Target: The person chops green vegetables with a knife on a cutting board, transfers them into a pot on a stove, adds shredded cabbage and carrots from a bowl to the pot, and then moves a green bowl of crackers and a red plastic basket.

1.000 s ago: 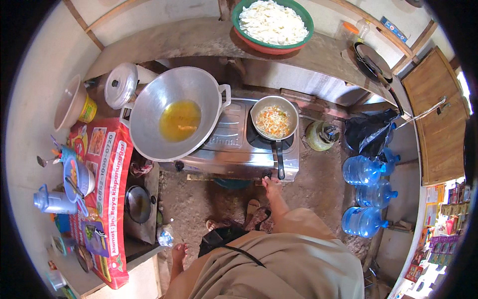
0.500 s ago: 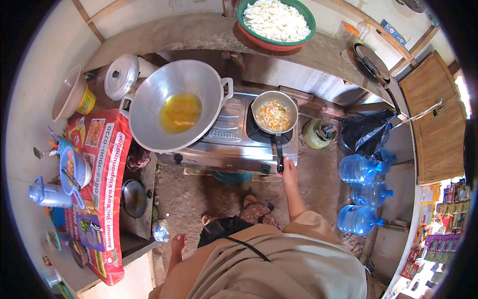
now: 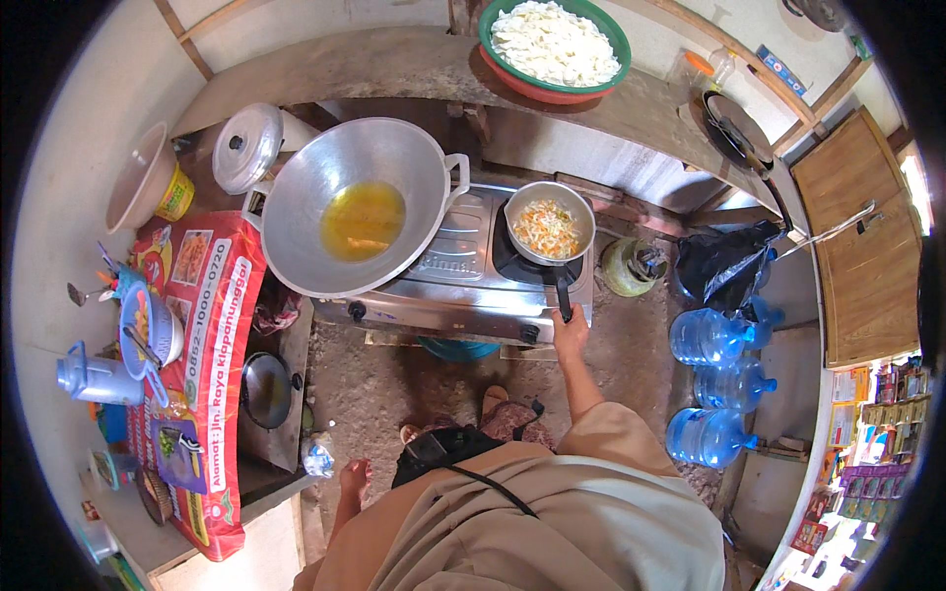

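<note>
My right hand (image 3: 569, 325) is stretched forward and closed on the black handle (image 3: 563, 291) of a small frying pan (image 3: 581, 207). The pan holds a mix of chopped white and orange food and sits on the right burner of a steel two-burner stove (image 3: 463, 261). On the left burner stands a big metal wok (image 3: 414, 167) with yellow oil (image 3: 363, 219) in its bottom. My left hand (image 3: 351, 477) hangs loose at my side above the dirt floor, holding nothing.
A green bowl (image 3: 487, 44) of white pieces rests on the wooden shelf behind the stove. A green gas cylinder (image 3: 631, 268), a black bag (image 3: 724, 261) and blue water jugs (image 3: 709, 335) stand right. Left: a pot lid (image 3: 246, 146), blue kettle (image 3: 94, 379), red-covered counter (image 3: 212, 295).
My right hand has moved forward from the stove's front edge onto the small pan's handle. The view has shifted a little toward the stove.
</note>
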Available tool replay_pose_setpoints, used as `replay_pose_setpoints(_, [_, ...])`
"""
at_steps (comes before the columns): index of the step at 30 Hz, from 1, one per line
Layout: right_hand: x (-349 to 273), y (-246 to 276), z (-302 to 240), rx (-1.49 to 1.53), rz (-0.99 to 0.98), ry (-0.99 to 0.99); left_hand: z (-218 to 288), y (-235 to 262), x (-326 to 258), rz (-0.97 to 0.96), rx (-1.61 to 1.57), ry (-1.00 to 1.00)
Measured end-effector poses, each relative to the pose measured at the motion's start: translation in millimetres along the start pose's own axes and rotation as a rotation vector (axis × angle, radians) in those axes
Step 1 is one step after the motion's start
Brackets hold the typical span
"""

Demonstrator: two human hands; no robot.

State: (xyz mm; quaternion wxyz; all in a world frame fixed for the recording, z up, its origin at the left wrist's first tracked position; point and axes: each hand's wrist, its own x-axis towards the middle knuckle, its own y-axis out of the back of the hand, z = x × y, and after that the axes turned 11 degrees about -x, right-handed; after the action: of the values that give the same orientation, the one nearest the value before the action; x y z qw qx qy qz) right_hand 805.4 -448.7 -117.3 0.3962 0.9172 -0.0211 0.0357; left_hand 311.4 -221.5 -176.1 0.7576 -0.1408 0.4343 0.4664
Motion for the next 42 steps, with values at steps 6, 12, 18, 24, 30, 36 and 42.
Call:
replay_pose_setpoints(6, [1.9,7.5,-1.6,-0.127,-0.003,-0.091,-4.8,2.0,-0.5,-0.011,0.004,-0.030])
replay_pose_setpoints(12, [6.9,4.9,12.1,-0.060,0.036,-0.060,19.0,-12.9,-10.9,-0.001,0.018,-0.060])
replay_pose_setpoints(18, [6.0,13.8,5.6,0.025,0.002,-0.034,18.5,-13.1,-12.2,-0.009,0.059,-0.068])
replay_pose_setpoints(24, [8.2,14.4,11.1,-0.013,-0.027,-0.042,13.9,-15.3,-9.4,0.001,0.017,-0.040])
replay_pose_setpoints(30, [7.8,12.1,13.2,-0.030,-0.024,0.012,22.7,-27.5,-9.5,0.004,-0.006,-0.029])
replay_pose_setpoints(36, [11.1,6.9,31.7,-0.010,-0.100,-0.041,19.7,-34.6,-1.6,0.000,0.046,-0.151])
replay_pose_setpoints(42, [7.8,35.0,5.6,-0.081,-0.141,-0.107,1.9,-36.3,5.9,0.033,0.011,-0.128])
